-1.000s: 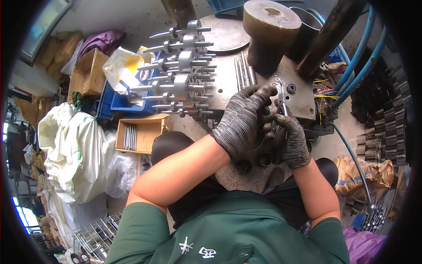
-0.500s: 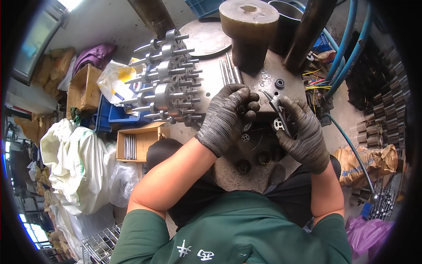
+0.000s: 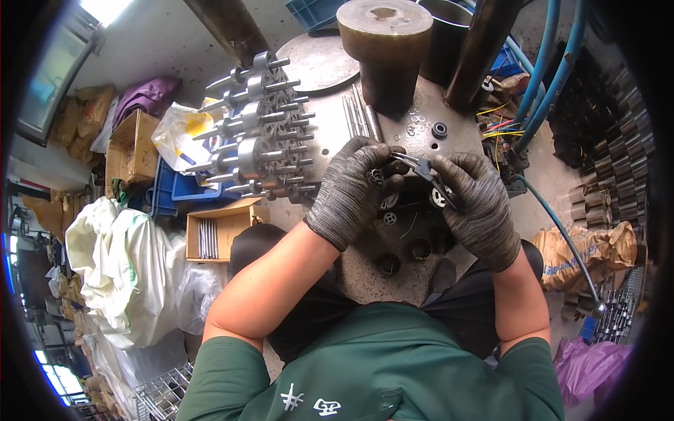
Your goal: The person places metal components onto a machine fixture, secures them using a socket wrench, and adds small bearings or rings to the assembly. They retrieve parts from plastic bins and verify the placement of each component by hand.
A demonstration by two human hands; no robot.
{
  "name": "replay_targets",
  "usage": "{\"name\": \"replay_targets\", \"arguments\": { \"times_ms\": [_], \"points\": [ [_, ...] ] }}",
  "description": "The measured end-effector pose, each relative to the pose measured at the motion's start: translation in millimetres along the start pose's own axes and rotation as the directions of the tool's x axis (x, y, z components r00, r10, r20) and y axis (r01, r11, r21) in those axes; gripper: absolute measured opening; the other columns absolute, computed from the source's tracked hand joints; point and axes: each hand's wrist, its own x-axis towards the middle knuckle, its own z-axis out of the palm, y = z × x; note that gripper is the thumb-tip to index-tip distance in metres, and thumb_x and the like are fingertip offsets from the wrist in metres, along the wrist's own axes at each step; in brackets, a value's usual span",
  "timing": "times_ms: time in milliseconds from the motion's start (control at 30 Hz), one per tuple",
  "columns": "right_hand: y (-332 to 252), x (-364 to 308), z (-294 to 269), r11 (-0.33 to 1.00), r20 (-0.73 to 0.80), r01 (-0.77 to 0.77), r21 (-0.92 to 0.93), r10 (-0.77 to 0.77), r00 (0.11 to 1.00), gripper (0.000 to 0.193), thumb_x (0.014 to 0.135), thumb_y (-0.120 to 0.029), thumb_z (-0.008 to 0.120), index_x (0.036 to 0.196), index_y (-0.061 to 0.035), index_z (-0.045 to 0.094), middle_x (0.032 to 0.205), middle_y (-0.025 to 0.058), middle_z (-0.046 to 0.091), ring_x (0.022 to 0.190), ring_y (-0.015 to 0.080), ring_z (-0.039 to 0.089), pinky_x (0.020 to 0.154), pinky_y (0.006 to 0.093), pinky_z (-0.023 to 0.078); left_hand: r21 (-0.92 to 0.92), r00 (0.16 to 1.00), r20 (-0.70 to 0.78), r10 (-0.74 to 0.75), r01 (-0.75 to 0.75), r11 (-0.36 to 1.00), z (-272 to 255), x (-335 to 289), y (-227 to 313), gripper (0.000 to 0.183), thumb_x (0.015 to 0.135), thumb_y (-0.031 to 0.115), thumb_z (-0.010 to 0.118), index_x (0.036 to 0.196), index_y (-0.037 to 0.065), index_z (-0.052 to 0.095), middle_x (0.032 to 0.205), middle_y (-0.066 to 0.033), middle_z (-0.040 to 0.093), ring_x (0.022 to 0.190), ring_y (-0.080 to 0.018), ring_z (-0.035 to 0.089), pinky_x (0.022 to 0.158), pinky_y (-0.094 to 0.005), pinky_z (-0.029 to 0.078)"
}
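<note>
My right hand (image 3: 480, 205), in a grey knitted glove, is closed round a pair of circlip pliers (image 3: 424, 170). The slim tips of the pliers point left and reach the fingertips of my left hand (image 3: 347, 193). That gloved hand is closed in a pinch, with small metal rings (image 3: 378, 176) showing between its curled fingers; what sits right at the plier tips is too small to make out. Beside the pliers shows a pale disc with holes (image 3: 439, 197), partly covered by my right hand. Beyond the hands, several loose retaining rings (image 3: 415, 126) and a bearing (image 3: 439, 130) lie on the metal table (image 3: 400, 144).
Left of my hands stands a cluster of shafts with grey rotors (image 3: 256, 126). Metal rods (image 3: 357, 116) lie beyond my left hand. A thick steel post (image 3: 386, 56) rises at the back. A cardboard box of rods (image 3: 217, 231) is at left, blue hoses (image 3: 551, 77) at right.
The pliers have swung to the left, and their tips now meet my left fingertips. My left hand has shifted slightly left. The view has moved a little.
</note>
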Motion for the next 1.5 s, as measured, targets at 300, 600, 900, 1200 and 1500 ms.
{"name": "replay_targets", "arguments": {
  "times_ms": [300,600,900,1200,1500],
  "points": [
    [-2,1,0,0.999,0.042,-0.041,-0.019,0.041,0.998,0.062,0.069,0.004,0.067,0.129,-0.0094,0.067,0.116,0.0183,0.066,0.102,0.0405,0.064,0.089,0.0452,0.053,0.084,0.999,0.002,-0.040,0.039,0.996,-7,3,-4,0.011,0.096,0.013,0.066,0.101,0.010,0.057,0.101,-0.0074,0.068,0.085,-0.0178,0.067,0.069,-0.0277,0.055],
    [4,-5,47,0.472,0.293,-0.473,0.744,0.406,0.866,0.051,0.089,-0.001,0.062,0.139,-0.0031,0.052,0.114,0.0033,0.061,0.104,0.0113,0.057,0.089,0.0270,0.051,-0.164,0.997,0.081,-0.008,0.021,0.986,5,-8,-11,0.024,0.095,-0.003,0.059,0.118,-0.002,0.055,0.115,-0.0183,0.066,0.101,-0.0287,0.070,0.090,-0.0344,0.061],
    [-47,3,121,0.566,0.241,-0.380,0.731,0.307,0.921,0.042,0.092,-0.002,0.062,0.133,-0.0038,0.052,0.120,0.0069,0.060,0.105,0.0141,0.060,0.086,0.0280,0.053,-0.526,0.909,0.415,0.043,0.201,0.827,11,-28,-48,0.050,0.103,0.031,0.047,0.134,-0.008,0.040,0.125,-0.0386,0.054,0.106,-0.0536,0.063,0.085,-0.0607,0.057],
    [-64,13,133,0.523,0.285,-0.378,0.764,0.252,0.925,0.051,0.091,-0.001,0.066,0.139,-0.0072,0.048,0.118,0.0054,0.060,0.105,0.0133,0.059,0.088,0.0279,0.052,-0.331,0.867,0.479,-0.134,0.320,0.888,8,-51,-6,0.053,0.108,0.040,0.044,0.135,-0.005,0.040,0.119,-0.0397,0.058,0.096,-0.0596,0.063,0.071,-0.0600,0.060],
    [-72,21,136,0.557,0.310,-0.402,0.727,0.255,0.916,0.061,0.090,-0.001,0.069,0.146,-0.0105,0.044,0.116,0.0039,0.060,0.105,0.0125,0.058,0.090,0.0277,0.051,0.067,0.918,0.349,-0.188,0.175,0.982,8,-64,17,0.025,0.107,0.026,0.053,0.114,0.002,0.058,0.099,-0.0114,0.069,0.079,-0.0197,0.072,0.058,-0.0256,0.059]
  ]
}}
